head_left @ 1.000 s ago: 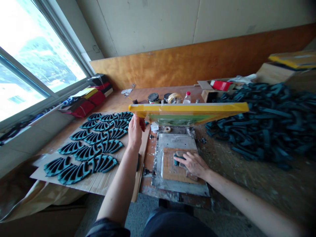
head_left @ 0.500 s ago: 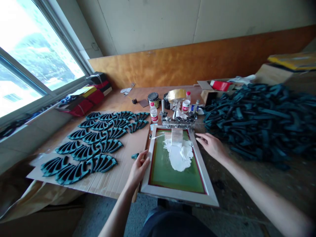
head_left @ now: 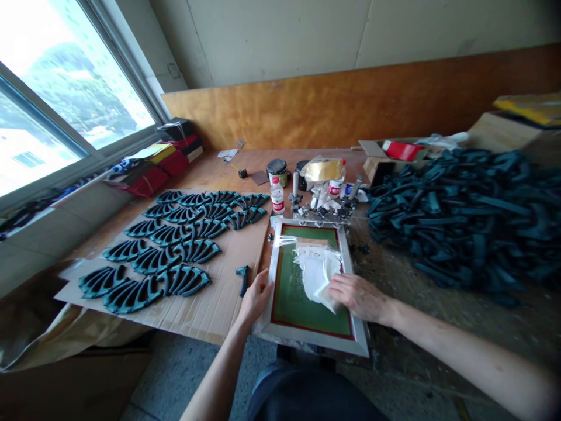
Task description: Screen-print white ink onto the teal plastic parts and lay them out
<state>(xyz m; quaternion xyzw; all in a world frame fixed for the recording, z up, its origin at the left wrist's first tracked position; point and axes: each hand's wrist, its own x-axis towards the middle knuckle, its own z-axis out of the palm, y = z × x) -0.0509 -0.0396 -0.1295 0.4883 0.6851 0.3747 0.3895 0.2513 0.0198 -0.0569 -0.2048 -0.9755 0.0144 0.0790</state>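
Beside a window point(head_left: 74, 88), on a worn wooden surface point(head_left: 214, 169): white paste point(head_left: 311, 275) over green mesh point(head_left: 287, 301) in a metal frame point(head_left: 315, 343), lying flat at the near edge. Left hand point(head_left: 256, 299) against the frame, fingers bent, grip unclear. Right hand point(head_left: 357, 296) curled beside the paste; whether pinching anything, cannot tell. Probably spreading paste; calls for steadying the frame and pressing evenly.

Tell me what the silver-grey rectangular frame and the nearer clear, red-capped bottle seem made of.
The frame looks like satin metal, perhaps aluminium, from its grey sheen. The bottle seems glossy plastic, being see-through, though glass is possible.
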